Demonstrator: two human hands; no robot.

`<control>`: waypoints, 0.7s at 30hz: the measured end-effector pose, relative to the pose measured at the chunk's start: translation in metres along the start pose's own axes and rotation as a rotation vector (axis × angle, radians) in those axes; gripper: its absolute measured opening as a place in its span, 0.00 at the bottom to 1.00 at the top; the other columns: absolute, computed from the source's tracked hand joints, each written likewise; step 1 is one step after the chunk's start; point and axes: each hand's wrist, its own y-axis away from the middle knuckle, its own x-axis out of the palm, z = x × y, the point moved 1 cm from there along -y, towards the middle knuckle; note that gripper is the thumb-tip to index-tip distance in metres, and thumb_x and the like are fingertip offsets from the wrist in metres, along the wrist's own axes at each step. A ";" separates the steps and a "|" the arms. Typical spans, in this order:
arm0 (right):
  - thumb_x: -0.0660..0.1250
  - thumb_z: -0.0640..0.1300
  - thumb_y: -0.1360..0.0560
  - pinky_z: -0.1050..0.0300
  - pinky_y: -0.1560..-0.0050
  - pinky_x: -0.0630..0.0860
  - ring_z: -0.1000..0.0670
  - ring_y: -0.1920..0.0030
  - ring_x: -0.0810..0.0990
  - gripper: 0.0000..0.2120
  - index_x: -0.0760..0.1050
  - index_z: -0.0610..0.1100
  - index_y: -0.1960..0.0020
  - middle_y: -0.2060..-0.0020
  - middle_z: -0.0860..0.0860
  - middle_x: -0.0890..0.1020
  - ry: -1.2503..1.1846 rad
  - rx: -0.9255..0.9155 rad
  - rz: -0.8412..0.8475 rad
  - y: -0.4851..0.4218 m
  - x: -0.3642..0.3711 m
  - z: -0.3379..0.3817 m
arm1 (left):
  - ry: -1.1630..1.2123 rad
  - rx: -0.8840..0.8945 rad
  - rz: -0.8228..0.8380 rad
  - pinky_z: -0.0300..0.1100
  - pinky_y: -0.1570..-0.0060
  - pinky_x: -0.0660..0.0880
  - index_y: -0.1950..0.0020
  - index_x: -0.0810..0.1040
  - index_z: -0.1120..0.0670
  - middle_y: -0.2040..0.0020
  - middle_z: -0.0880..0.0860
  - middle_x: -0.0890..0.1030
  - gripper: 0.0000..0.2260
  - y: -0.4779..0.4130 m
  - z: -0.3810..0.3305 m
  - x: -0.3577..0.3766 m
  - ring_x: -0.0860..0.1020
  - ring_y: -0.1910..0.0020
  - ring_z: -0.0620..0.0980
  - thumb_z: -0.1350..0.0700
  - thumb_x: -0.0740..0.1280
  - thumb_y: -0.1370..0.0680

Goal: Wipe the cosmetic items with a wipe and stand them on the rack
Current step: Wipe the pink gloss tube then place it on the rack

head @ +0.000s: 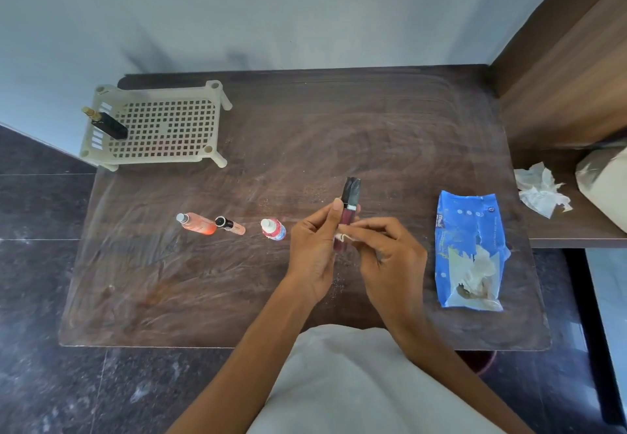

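Note:
My left hand [314,247] holds a dark red lip gloss tube with a black cap [350,201] upright above the middle of the table. My right hand [386,253] pinches a small white wipe [343,237] against the tube's lower part. The cream perforated rack [163,128] stands at the table's far left, with a black bottle with a gold cap [108,124] standing on its left side. On the table to the left of my hands stand an orange bottle [198,224], a small peach tube with a black cap [230,224] and a white-capped red and blue bottle [273,229].
A torn blue wipe pack [470,250] lies at the table's right side. Crumpled used wipes [541,191] and a pale bag [604,182] sit on a lower shelf to the right. A wooden panel rises at the far right; dark floor surrounds the table [390,121].

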 end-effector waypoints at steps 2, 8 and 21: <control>0.74 0.34 0.29 0.76 0.50 0.73 0.54 0.56 0.81 0.10 0.86 0.41 0.48 0.54 0.47 0.83 0.021 -0.024 0.015 -0.008 0.003 0.001 | 0.027 -0.009 -0.039 0.51 0.44 0.76 0.46 0.86 0.57 0.50 0.58 0.85 0.13 0.000 -0.004 0.000 0.81 0.49 0.55 0.51 0.71 0.26; 0.72 0.35 0.26 0.77 0.52 0.73 0.56 0.55 0.79 0.09 0.84 0.39 0.46 0.53 0.48 0.82 -0.015 -0.007 -0.026 -0.040 0.009 0.005 | 0.078 -0.049 -0.059 0.42 0.47 0.80 0.45 0.84 0.57 0.51 0.55 0.87 0.08 -0.001 -0.013 -0.005 0.83 0.51 0.51 0.58 0.68 0.21; 0.73 0.38 0.27 0.74 0.52 0.75 0.54 0.57 0.82 0.11 0.85 0.41 0.45 0.54 0.48 0.84 0.071 -0.026 0.059 -0.010 0.004 0.004 | 0.136 -0.090 -0.027 0.41 0.52 0.82 0.43 0.84 0.59 0.50 0.57 0.85 0.10 0.005 -0.008 -0.011 0.83 0.51 0.51 0.57 0.66 0.20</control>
